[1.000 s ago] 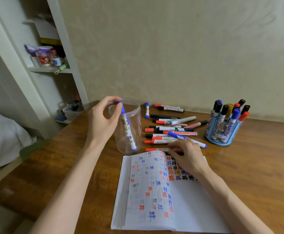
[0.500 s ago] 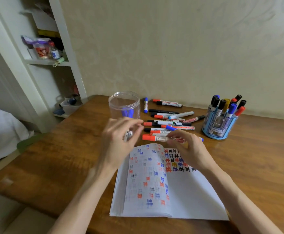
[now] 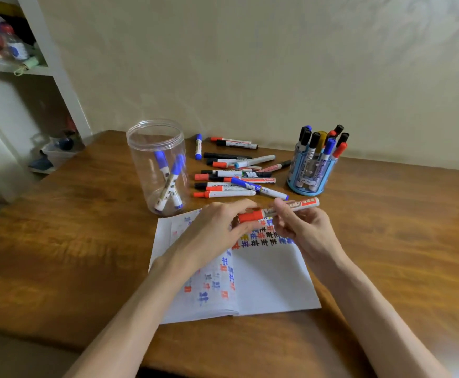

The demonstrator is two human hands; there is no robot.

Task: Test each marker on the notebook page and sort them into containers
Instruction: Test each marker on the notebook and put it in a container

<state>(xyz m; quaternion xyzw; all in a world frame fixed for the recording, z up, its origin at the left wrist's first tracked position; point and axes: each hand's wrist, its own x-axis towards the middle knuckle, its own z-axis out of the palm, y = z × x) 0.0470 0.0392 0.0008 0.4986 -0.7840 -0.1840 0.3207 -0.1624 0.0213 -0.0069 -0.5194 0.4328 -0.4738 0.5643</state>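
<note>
A brown wooden table (image 3: 386,241) carries everything. An open notebook (image 3: 264,282) lies at its centre toward six o'clock. A clear plastic jar (image 3: 157,165) stands at about eleven o'clock from the notebook. A loose heap of markers (image 3: 236,173) lies at twelve o'clock. A blue round marker holder (image 3: 309,177) stands at one o'clock.

held marker (image 3: 277,211): white, red cap | jar (image 3: 157,165): clear, 2 blue-capped markers | holder (image 3: 309,173): blue | notebook (image 3: 266,279): white, red, blue, black marks | surface (image 3: 386,241): brown woodgrain
</note>
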